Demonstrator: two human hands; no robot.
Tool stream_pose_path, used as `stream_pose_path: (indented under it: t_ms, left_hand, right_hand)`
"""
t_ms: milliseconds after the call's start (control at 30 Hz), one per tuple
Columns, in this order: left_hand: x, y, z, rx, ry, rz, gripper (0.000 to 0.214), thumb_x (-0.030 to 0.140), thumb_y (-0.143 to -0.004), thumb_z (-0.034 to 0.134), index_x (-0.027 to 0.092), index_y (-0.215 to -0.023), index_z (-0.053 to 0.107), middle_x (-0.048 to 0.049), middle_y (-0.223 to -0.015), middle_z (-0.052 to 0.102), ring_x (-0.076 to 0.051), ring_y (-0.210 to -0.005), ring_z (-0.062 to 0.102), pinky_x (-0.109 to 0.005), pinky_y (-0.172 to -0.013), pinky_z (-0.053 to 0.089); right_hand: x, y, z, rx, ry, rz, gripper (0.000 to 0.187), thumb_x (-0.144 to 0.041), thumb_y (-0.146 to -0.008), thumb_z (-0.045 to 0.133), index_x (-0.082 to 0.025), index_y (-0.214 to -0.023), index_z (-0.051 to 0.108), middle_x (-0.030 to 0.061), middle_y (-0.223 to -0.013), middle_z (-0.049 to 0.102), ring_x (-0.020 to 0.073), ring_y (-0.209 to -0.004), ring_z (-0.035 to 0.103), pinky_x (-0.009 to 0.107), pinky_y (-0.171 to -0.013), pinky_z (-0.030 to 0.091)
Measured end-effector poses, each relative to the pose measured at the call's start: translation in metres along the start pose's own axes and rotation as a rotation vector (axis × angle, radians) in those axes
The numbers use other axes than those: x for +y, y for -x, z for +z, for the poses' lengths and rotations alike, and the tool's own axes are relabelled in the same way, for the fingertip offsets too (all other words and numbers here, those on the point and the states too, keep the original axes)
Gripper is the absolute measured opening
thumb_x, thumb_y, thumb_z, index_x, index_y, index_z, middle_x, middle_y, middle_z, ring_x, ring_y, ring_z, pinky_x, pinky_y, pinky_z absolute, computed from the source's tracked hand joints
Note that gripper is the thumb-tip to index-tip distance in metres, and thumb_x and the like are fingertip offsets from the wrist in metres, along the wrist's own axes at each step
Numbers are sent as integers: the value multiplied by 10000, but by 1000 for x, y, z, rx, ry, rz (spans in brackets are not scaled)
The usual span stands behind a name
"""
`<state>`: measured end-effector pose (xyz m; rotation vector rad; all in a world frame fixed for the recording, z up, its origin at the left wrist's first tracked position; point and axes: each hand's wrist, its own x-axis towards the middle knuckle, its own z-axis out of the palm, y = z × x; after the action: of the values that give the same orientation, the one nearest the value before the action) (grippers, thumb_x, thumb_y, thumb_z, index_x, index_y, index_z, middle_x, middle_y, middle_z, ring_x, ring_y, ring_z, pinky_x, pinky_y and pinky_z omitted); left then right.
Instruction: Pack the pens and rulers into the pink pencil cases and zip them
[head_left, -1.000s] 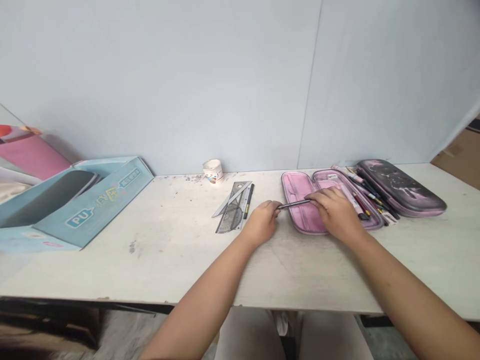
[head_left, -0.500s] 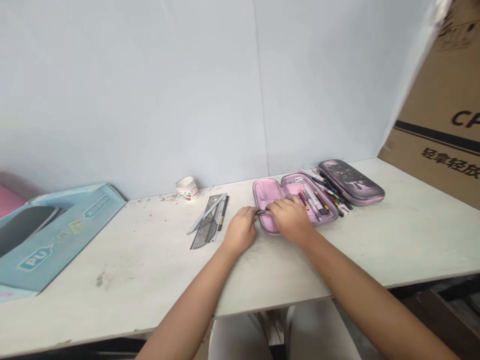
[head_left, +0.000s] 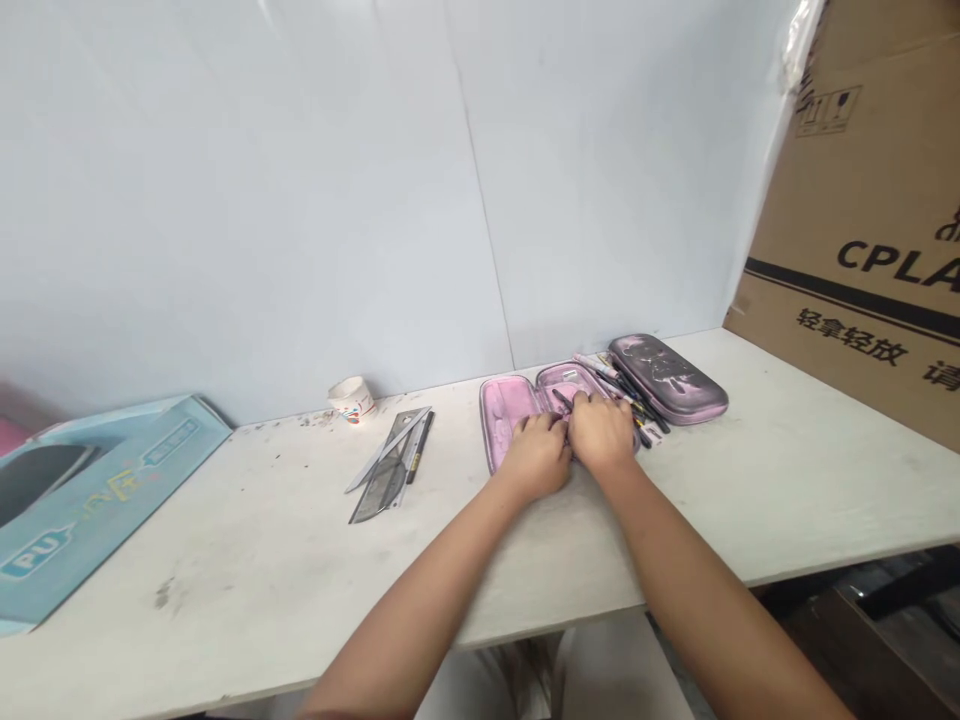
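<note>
An open pink pencil case (head_left: 498, 418) lies on the white table (head_left: 262, 560), near the wall. Both my hands rest over its inside, side by side and touching. My left hand (head_left: 538, 456) has its fingers curled down into the case; what they hold is hidden. My right hand (head_left: 600, 432) is curled too, and the end of a dark pen (head_left: 561, 399) sticks out from under its fingers. Several pens and pencils (head_left: 628, 392) lie in and beside the right half of the case.
A dark purple case lid (head_left: 669, 377) lies right of the pink case. Clear set squares and a ruler (head_left: 384, 466) with a black pen (head_left: 420, 434) lie to the left, a paper cup (head_left: 351, 398) by the wall, a blue box (head_left: 90, 500) far left, a cardboard box (head_left: 862, 220) far right.
My hands have come together over the pink case, and the dark pen held stretched between them is now mostly hidden. The camera has turned to the right.
</note>
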<state>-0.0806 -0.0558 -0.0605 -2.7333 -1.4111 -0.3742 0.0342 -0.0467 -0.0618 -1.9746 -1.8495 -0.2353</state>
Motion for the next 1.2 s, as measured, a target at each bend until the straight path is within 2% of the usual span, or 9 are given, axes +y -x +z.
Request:
stream_pose_path:
  t_ms: [167,333,400,500,633,767,867,1033,1200]
  left_hand:
    - [-21,17,-16,87,-6,-94,307,304,-875,343,195,-1090,534,-81,-1105,552,-209,-1050,492,-363,-917,356]
    - [-70,58,-36,199,-285,-398,311,342,-864,358,159,-1039,539,-121,-1038,541,-259,-1001,485,-413,-892,325]
    - [-89,75,-35,215,-388,-515,333,343,-849,379,125,-1049,533,-150,-1040,527,-285,-1027,458,-434,-904,298]
    - [-112,92,-27,171,-440,-652,386,370,-824,401,83,-1042,541,-183,-1038,522,-309,-1020,448,-448,-893,287]
    - [-126,98,-17,100,-402,-722,417,403,-824,381,77,-995,577,-192,-1040,535,-313,-1007,450,-442,-869,301]
    - [-123,95,-18,95,-335,-669,368,332,-840,369,62,-960,588,-206,-1037,540,-318,-1008,461,-450,-862,318]
    - [-112,90,-24,192,-196,-579,372,311,-877,300,68,-924,578,-196,-986,544,-298,-982,483,-439,-840,359]
    - [-77,77,-28,290,248,-316,336,256,-912,218,160,-820,526,-86,-851,561,-187,-881,520,-340,-824,422]
    - [-42,49,-25,268,375,-172,282,262,-912,250,162,-845,505,-81,-886,562,-181,-878,526,-346,-830,434]
  right_hand:
    - [-2,4,2,68,7,-74,291,-253,-858,360,-114,-940,602,156,-935,629,279,-900,557,403,-799,271]
    - [-2,7,3,92,22,-197,319,-289,-872,338,-143,-950,610,133,-948,618,267,-918,531,388,-786,279]
    - [-4,9,4,117,22,-237,315,-292,-876,335,-157,-947,612,120,-948,615,259,-925,521,378,-786,281]
    - [-9,13,7,143,16,-282,301,-291,-876,345,-171,-946,613,103,-943,611,246,-928,511,364,-794,283]
    - [-17,21,10,124,9,-345,285,-289,-872,361,-178,-914,620,92,-929,607,235,-922,500,353,-804,285]
    - [-24,25,11,111,-39,-377,271,-284,-867,372,-180,-887,621,81,-906,603,226,-924,489,352,-842,273]
    - [-29,25,11,107,-122,-373,269,-297,-866,376,-177,-881,617,82,-906,601,223,-928,487,340,-848,280]
    - [-42,23,10,111,-337,-372,324,-356,-889,335,-167,-875,598,82,-915,605,209,-929,498,309,-831,312]
    - [-47,16,4,101,-511,-348,351,-345,-911,280,-156,-868,573,77,-880,616,182,-886,521,275,-801,339]
